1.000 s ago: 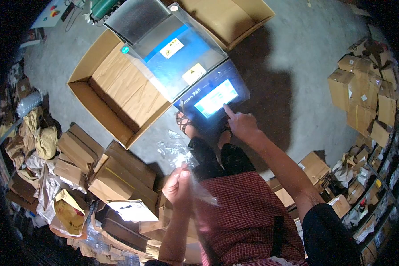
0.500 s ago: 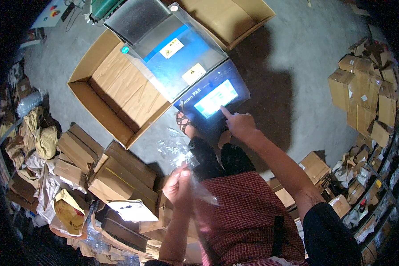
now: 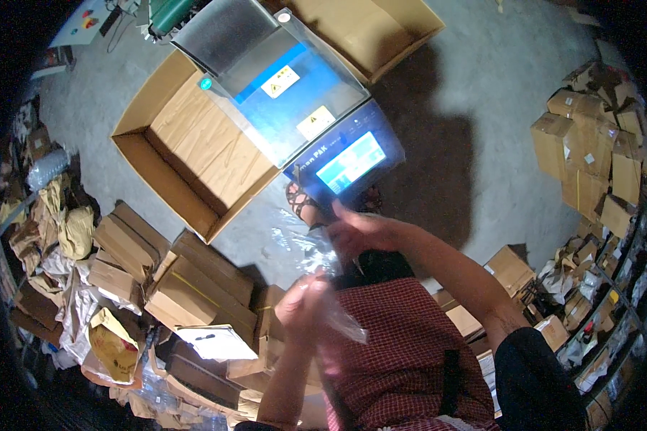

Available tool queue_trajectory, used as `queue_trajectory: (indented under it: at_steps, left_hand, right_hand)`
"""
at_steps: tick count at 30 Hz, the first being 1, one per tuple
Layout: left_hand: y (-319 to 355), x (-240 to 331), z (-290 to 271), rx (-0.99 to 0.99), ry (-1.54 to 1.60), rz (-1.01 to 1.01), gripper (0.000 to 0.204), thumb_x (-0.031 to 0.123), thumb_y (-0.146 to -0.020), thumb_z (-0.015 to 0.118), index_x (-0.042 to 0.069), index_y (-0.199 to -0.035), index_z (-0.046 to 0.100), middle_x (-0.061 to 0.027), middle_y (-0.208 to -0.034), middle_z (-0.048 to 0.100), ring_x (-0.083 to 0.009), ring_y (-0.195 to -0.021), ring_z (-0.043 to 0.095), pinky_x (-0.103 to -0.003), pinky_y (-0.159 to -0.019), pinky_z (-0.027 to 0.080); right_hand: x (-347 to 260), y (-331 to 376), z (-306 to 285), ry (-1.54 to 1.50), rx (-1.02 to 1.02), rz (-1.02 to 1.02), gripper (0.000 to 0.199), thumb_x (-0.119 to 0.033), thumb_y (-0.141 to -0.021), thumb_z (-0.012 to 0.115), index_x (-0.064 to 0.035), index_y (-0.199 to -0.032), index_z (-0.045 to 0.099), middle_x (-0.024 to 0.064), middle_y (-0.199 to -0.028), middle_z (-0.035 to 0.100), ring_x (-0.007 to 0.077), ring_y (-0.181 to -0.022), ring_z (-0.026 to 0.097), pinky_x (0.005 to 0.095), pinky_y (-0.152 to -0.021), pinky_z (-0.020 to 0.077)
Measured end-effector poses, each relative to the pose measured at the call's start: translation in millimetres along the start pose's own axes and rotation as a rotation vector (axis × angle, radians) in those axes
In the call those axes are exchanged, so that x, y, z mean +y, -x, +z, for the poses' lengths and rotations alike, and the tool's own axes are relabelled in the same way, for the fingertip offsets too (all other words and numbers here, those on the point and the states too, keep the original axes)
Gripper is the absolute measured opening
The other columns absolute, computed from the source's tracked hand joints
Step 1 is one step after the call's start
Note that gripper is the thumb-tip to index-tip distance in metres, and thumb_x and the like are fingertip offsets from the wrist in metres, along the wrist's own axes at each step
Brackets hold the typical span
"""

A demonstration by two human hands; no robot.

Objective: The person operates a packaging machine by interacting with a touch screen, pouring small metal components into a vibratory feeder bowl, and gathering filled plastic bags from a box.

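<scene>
My left hand [image 3: 302, 305] is closed on a clear plastic bag [image 3: 298, 244], or a small bunch of them. The crinkled film sticks up above my fingers, and a loose end hangs down to the right over a red checked apron [image 3: 402, 337]. My right hand [image 3: 366, 233] is beside the upper part of the film, just below a blue machine's lit touchscreen [image 3: 352, 162]. Its fingers are smeared by motion, so I cannot tell whether they touch the plastic. The machine [image 3: 287, 97] has a clear lid with yellow warning stickers.
An open cardboard box [image 3: 201, 136] stands left of the machine, another box [image 3: 370, 29] behind it. Stacked cartons [image 3: 194, 287] and a white paper with a pen [image 3: 216, 343] lie at lower left. More cartons [image 3: 586, 144] are piled at right along grey floor [image 3: 496, 79].
My right hand has come off the touchscreen and moved down and left to the plastic film. My left hand, still holding the bag, has shifted slightly right. The screen's display looks different.
</scene>
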State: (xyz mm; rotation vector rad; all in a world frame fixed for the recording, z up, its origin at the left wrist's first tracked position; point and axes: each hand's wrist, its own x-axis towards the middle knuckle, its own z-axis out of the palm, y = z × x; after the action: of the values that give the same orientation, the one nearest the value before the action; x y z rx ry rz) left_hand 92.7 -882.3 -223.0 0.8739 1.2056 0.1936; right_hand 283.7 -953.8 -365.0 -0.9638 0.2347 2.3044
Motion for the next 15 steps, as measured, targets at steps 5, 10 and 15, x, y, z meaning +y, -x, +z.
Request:
queue_trajectory:
  at_steps: [5, 10, 15]
  left_hand:
    - [7, 9, 8, -0.186, -0.624, 0.462, 0.020, 0.017, -0.092, 0.060, 0.001, -0.103, 0.066, 0.0024, -0.079, 0.061, -0.0070, -0.068, 0.055, -0.021, -0.059, 0.045]
    - [14, 43, 20, -0.299, -0.176, -0.325, 0.021, 0.017, -0.090, 0.062, 0.000, -0.101, 0.067, -0.0016, -0.086, 0.065, -0.0093, -0.077, 0.056, -0.024, -0.068, 0.046]
    - [6, 81, 22, -0.456, -0.332, -0.401, 0.017, 0.013, -0.089, 0.061, 0.000, -0.099, 0.067, -0.0027, -0.092, 0.065, -0.0102, -0.085, 0.057, -0.025, -0.077, 0.046]
  right_hand:
    - [-18, 12, 62, -0.646, -0.427, -0.252, 0.067, -0.055, -0.095, 0.025, -0.0070, -0.141, 0.030, 0.0240, -0.128, 0.046, 0.0346, -0.110, 0.053, 0.0500, -0.095, 0.0416]
    - [-49, 14, 56, -0.778, -0.250, -0.560, 0.023, -0.007, -0.093, 0.045, -0.0049, -0.114, 0.051, 0.0123, -0.095, 0.059, 0.0199, -0.080, 0.059, 0.0333, -0.067, 0.0508]
    - [-75, 15, 12, -0.555, 0.152, -0.952, 0.023, -0.012, -0.089, 0.057, -0.0057, -0.110, 0.051, 0.0104, -0.090, 0.059, 0.0159, -0.075, 0.057, 0.0255, -0.058, 0.0473]
